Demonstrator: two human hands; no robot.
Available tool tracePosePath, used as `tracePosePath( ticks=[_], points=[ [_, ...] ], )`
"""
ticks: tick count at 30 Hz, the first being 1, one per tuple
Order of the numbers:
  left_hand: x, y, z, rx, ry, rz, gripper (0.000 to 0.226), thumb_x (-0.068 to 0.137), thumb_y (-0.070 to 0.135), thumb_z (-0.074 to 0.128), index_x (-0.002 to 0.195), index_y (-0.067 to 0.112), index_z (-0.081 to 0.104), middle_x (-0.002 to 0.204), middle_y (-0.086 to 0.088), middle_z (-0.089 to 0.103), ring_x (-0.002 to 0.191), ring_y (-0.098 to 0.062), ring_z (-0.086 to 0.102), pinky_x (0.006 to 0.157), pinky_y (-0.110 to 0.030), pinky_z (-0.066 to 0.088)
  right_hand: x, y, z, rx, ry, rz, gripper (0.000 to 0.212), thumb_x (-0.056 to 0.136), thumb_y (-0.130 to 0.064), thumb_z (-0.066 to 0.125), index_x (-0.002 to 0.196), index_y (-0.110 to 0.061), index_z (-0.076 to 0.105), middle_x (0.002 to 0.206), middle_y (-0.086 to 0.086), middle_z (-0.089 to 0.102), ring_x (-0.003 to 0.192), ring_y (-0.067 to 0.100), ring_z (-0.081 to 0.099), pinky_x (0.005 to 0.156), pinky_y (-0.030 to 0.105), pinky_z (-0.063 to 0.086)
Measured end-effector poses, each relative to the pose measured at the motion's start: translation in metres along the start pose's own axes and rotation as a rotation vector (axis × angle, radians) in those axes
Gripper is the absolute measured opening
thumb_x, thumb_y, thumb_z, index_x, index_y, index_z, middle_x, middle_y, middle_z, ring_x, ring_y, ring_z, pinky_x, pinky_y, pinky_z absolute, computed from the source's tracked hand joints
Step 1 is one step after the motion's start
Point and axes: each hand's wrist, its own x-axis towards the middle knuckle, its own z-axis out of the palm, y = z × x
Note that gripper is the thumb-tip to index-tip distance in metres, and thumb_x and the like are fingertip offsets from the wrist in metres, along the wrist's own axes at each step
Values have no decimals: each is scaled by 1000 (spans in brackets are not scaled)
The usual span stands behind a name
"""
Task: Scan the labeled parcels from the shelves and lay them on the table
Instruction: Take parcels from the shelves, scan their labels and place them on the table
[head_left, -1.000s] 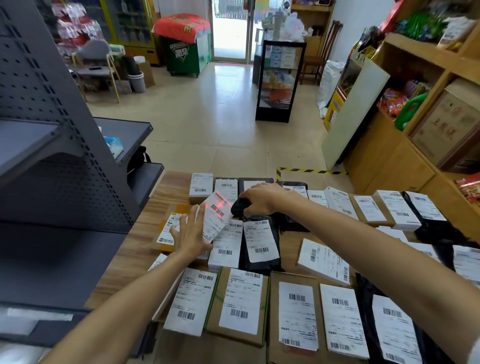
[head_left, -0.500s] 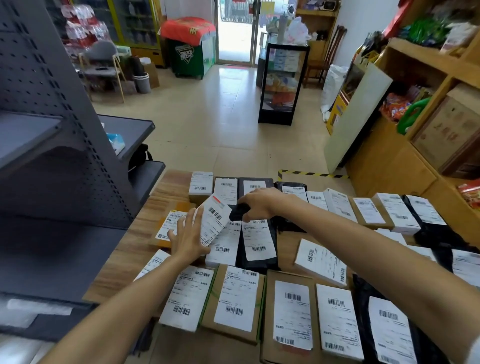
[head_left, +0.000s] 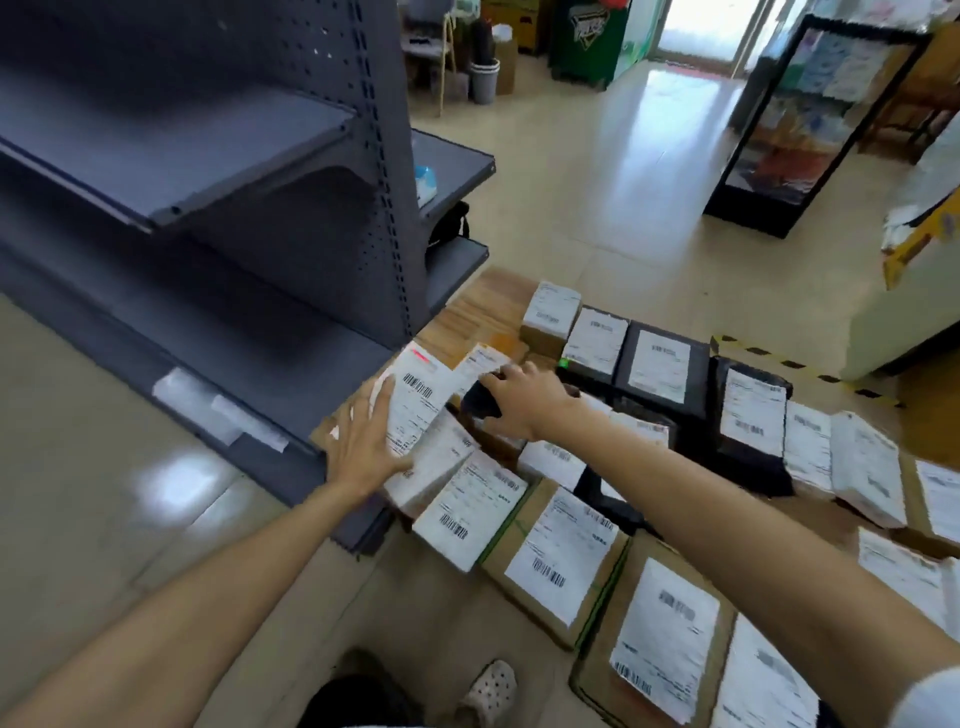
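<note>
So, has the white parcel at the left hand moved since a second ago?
Yes: the white parcel shifted left past the orange parcel, toward the grey shelf.

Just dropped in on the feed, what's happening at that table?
A person is scanning. The left hand lies with straight fingers on a white-labelled parcel at the corner of the table, a red streak across its label. The right hand grips a black scanner beside it. Many labelled parcels lie in rows on the table.
</note>
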Motion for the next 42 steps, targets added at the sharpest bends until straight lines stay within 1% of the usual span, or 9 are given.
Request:
tracePosePath(
  ticks=[3, 6, 11, 15, 21, 25, 29, 37, 42],
  points=[
    [-12, -41, -19, -4, 48, -128, 121, 65, 48, 84, 157, 34, 6, 158, 6, 7, 134, -29, 21, 102, -62, 32, 23, -45, -10, -7, 59, -77, 73, 96, -54, 51, 156, -21, 25, 151, 16, 37, 134, 41, 39, 101, 51, 42],
    [-27, -72, -33, -26, 56, -233, 120, 63, 41, 84, 156, 31, 9, 155, 7, 11, 130, -28, 23, 98, -59, 34, 31, -85, -11, -8, 93, -148, 71, 97, -54, 49, 155, -21, 24, 154, 14, 32, 134, 41, 38, 98, 50, 42],
    [-60, -120, -57, -37, 59, -287, 118, 65, 33, 85, 157, 27, 11, 158, 3, 12, 134, -31, 23, 99, -53, 34, 42, -147, -26, -77, 79, -213, 74, 96, -56, 48, 157, -22, 23, 156, 14, 32, 136, 41, 36, 105, 49, 40],
    [-78, -168, -86, -23, 81, -328, 122, 61, 38, 85, 156, 34, 8, 158, 5, 12, 133, -30, 26, 96, -55, 38, 52, -200, -55, -161, 93, -239, 73, 98, -58, 43, 157, -22, 22, 156, 13, 32, 135, 40, 38, 104, 49, 43],
    [-129, -284, -154, -69, 193, -394, 122, 62, 39, 85, 157, 35, 9, 155, 4, 20, 133, -28, 28, 97, -57, 36, 82, -357, -114, -231, 151, -333, 70, 95, -53, 51, 153, -21, 30, 150, 13, 38, 131, 39, 41, 98, 48, 45],
    [-183, -373, -187, -80, 235, -527, 120, 64, 46, 84, 156, 39, 7, 155, 5, 17, 134, -28, 25, 99, -60, 34, 92, -487, -130, -215, 183, -471, 70, 92, -53, 55, 152, -22, 33, 147, 13, 43, 130, 38, 43, 98, 46, 44],
    [-234, -449, -214, -84, 290, -698, 118, 64, 40, 84, 156, 38, 9, 155, 7, 16, 133, -28, 27, 98, -54, 35, 101, -595, -134, -258, 190, -646, 69, 90, -51, 57, 149, -21, 37, 143, 14, 47, 126, 38, 46, 99, 47, 46],
    [-265, -570, -242, -148, 349, -949, 119, 63, 41, 83, 155, 39, 7, 157, 6, 14, 136, -29, 25, 101, -55, 33, 168, -737, -159, -317, 226, -855, 66, 91, -47, 57, 147, -20, 37, 143, 13, 45, 124, 38, 46, 93, 45, 46],
    [-220, -641, -267, -143, 369, -1001, 118, 63, 41, 83, 155, 38, 9, 154, 4, 19, 133, -30, 29, 100, -57, 35, 253, -798, -175, -345, 216, -937, 77, 93, -48, 54, 157, -22, 20, 147, 15, 42, 125, 40, 46, 96, 48, 45]
  ],
)
